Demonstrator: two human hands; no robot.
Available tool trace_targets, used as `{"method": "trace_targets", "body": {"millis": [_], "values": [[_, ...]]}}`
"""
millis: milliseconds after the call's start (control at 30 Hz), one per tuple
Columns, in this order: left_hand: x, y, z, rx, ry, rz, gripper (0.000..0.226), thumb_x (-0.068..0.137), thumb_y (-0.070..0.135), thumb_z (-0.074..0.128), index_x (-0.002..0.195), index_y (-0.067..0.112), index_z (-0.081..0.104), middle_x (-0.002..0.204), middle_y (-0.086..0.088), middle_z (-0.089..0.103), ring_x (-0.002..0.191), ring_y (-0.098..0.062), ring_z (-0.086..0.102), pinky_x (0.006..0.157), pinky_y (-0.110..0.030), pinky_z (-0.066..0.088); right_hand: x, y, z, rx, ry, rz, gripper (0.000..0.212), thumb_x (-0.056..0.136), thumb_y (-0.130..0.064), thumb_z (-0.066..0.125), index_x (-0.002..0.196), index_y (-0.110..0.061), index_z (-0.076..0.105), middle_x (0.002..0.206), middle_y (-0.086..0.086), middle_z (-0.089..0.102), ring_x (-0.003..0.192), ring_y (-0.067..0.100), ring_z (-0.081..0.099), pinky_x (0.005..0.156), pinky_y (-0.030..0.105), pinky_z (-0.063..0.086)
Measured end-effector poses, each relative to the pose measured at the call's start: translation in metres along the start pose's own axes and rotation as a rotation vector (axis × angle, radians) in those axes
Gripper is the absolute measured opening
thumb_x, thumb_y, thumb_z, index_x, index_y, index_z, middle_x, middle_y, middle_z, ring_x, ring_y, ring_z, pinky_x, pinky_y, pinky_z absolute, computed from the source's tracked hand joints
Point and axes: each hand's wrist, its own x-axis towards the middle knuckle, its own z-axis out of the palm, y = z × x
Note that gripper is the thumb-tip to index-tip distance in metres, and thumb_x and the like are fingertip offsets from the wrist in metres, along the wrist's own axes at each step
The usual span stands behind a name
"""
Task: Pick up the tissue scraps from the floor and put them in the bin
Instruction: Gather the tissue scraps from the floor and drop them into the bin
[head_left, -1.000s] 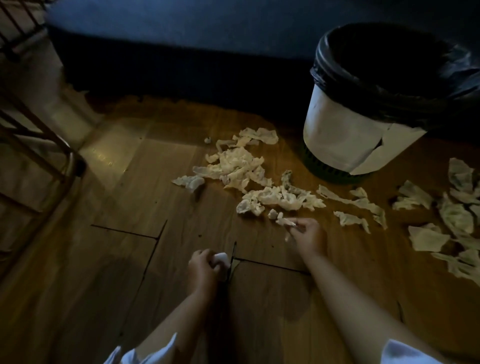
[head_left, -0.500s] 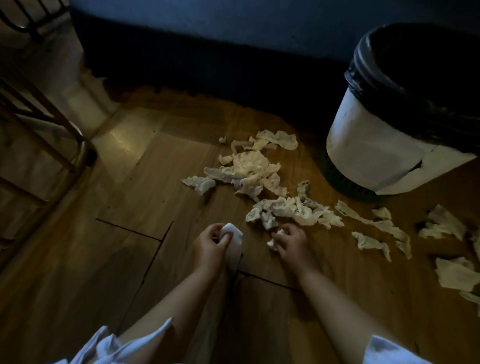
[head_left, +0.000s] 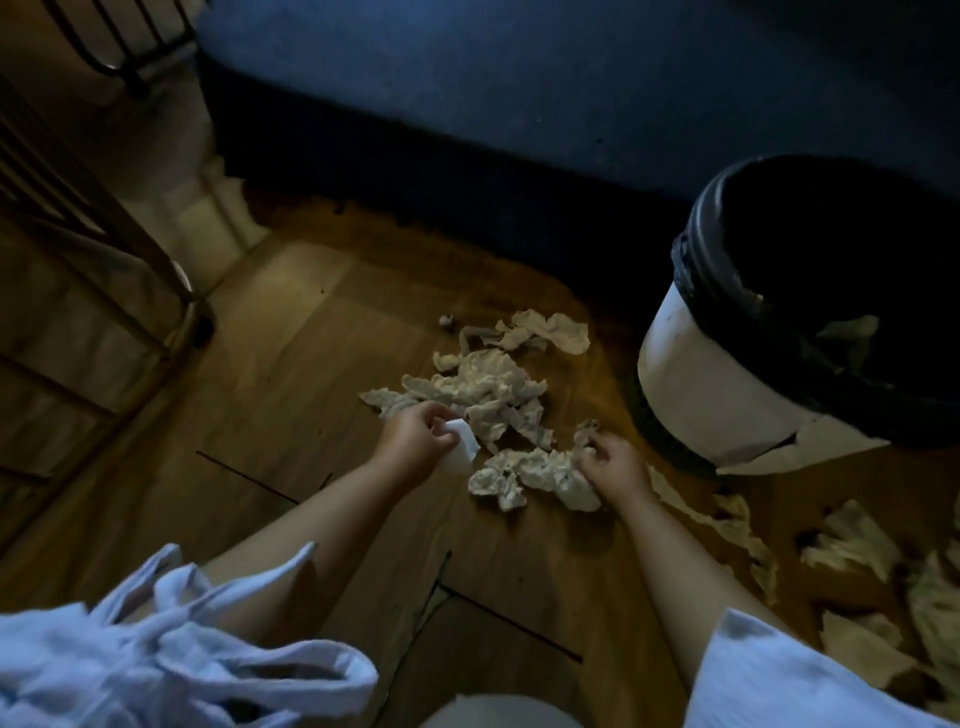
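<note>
Well, my left hand (head_left: 415, 441) pinches a white tissue bit (head_left: 461, 453). My right hand (head_left: 613, 463) curls round the tissue scraps (head_left: 530, 475) on the floor (head_left: 291, 395), I think, but it is dark. They lie near the bin (head_left: 711, 395)

Bin (head_left: 727, 384) cut by the right edge — inside too dark to read, lower-right scraps (head_left: 852, 540) clipped by the frame, right hand (head_left: 615, 467) with fingertips buried in tissue clump (head_left: 524, 475), chair (head_left: 171, 270) cropped at left
</note>
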Motion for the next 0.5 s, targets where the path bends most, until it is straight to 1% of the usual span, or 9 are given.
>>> {"method": "trace_targets", "body": {"millis": [67, 133, 200, 233, 300, 367, 400, 467, 500], "values": [[0.011, 0.005, -0.001, -0.001, 0.011, 0.005, 0.029, 0.087, 0.010, 0.061, 0.115, 0.016, 0.058, 0.115, -0.007, 0.058, 0.103, -0.019, 0.058, 0.081, -0.031, 0.054, 0.002, -0.003, 0.002, -0.126, -0.148, -0.002, 0.066, 0.083, -0.035, 0.066, 0.141, -0.020, 0.039, 0.154, 0.003, 0.025, 0.139, 0.025, 0.030, 0.111, 0.037, 0.031], [0.022, 0.006, 0.003, -0.014, 0.017, 0.007, 0.029, 0.086, 0.011, 0.061, 0.114, 0.018, 0.057, 0.116, -0.006, 0.058, 0.104, -0.018, 0.058, 0.081, -0.032, 0.054, 0.004, 0.001, 0.007, -0.260, -0.202, -0.034, 0.072, 0.082, -0.032, 0.068, 0.144, -0.023, 0.032, 0.156, 0.000, 0.019, 0.142, 0.022, 0.025, 0.113, 0.034, 0.028], [0.036, 0.004, 0.007, -0.037, 0.040, 0.014, 0.030, 0.087, 0.011, 0.060, 0.116, 0.018, 0.056, 0.115, -0.005, 0.058, 0.104, -0.018, 0.058, 0.083, -0.034, 0.054, 0.003, 0.008, 0.015, -0.384, -0.238, -0.114, 0.065, 0.084, -0.026, 0.066, 0.141, -0.023, 0.036, 0.153, 0.001, 0.026, 0.138, 0.021, 0.032, 0.111, 0.032, 0.033], [0.044, 0.004, 0.010, -0.045, 0.055, 0.024, 0.031, 0.087, 0.010, 0.060, 0.117, 0.017, 0.056, 0.115, -0.004, 0.058, 0.103, -0.017, 0.057, 0.081, -0.033, 0.054, 0.002, 0.011, 0.018, -0.443, -0.255, -0.179, 0.056, 0.086, -0.024, 0.063, 0.138, -0.023, 0.041, 0.150, 0.004, 0.031, 0.134, 0.021, 0.038, 0.106, 0.032, 0.038], [0.059, 0.008, 0.015, -0.082, 0.050, 0.031, 0.032, 0.088, 0.010, 0.058, 0.119, 0.016, 0.055, 0.116, -0.005, 0.059, 0.100, -0.015, 0.057, 0.077, -0.030, 0.053, -0.002, 0.016, 0.014, -0.536, -0.283, -0.274, 0.037, 0.091, -0.023, 0.053, 0.128, -0.021, 0.051, 0.142, 0.004, 0.041, 0.119, 0.020, 0.049, 0.090, 0.028, 0.046], [0.076, 0.012, 0.024, -0.117, 0.031, 0.016, 0.030, 0.088, 0.010, 0.058, 0.118, 0.016, 0.055, 0.116, -0.007, 0.060, 0.097, -0.016, 0.058, 0.076, -0.030, 0.055, 0.001, 0.016, 0.009, -0.486, -0.258, -0.284, 0.031, 0.093, -0.017, 0.050, 0.123, -0.019, 0.055, 0.135, 0.001, 0.045, 0.117, 0.017, 0.051, 0.092, 0.024, 0.044], [0.083, 0.016, 0.030, -0.118, 0.011, -0.004, 0.030, 0.088, 0.011, 0.058, 0.118, 0.016, 0.055, 0.117, -0.007, 0.059, 0.099, -0.017, 0.059, 0.079, -0.033, 0.055, 0.003, 0.016, 0.005, -0.472, -0.205, -0.278, 0.029, 0.092, -0.015, 0.053, 0.121, -0.018, 0.057, 0.131, 0.001, 0.049, 0.116, 0.016, 0.052, 0.093, 0.022, 0.043], [0.096, 0.021, 0.044, -0.043, -0.012, 0.004, 0.038, 0.086, 0.014, 0.062, 0.122, 0.018, 0.052, 0.123, -0.006, 0.056, 0.109, -0.020, 0.057, 0.090, -0.040, 0.053, 0.012, 0.019, 0.001, -0.348, -0.098, -0.215, 0.024, 0.088, -0.014, 0.058, 0.112, -0.017, 0.062, 0.119, 0.002, 0.056, 0.110, 0.016, 0.056, 0.086, 0.019, 0.043], [0.101, 0.024, 0.051, 0.054, -0.023, 0.037, 0.047, 0.083, 0.017, 0.065, 0.127, 0.021, 0.048, 0.131, -0.007, 0.050, 0.118, -0.022, 0.052, 0.095, -0.043, 0.050, 0.016, 0.018, -0.001, -0.264, -0.051, -0.195, 0.023, 0.087, -0.012, 0.060, 0.110, -0.016, 0.064, 0.115, 0.002, 0.058, 0.107, 0.016, 0.057, 0.084, 0.019, 0.043]]}}
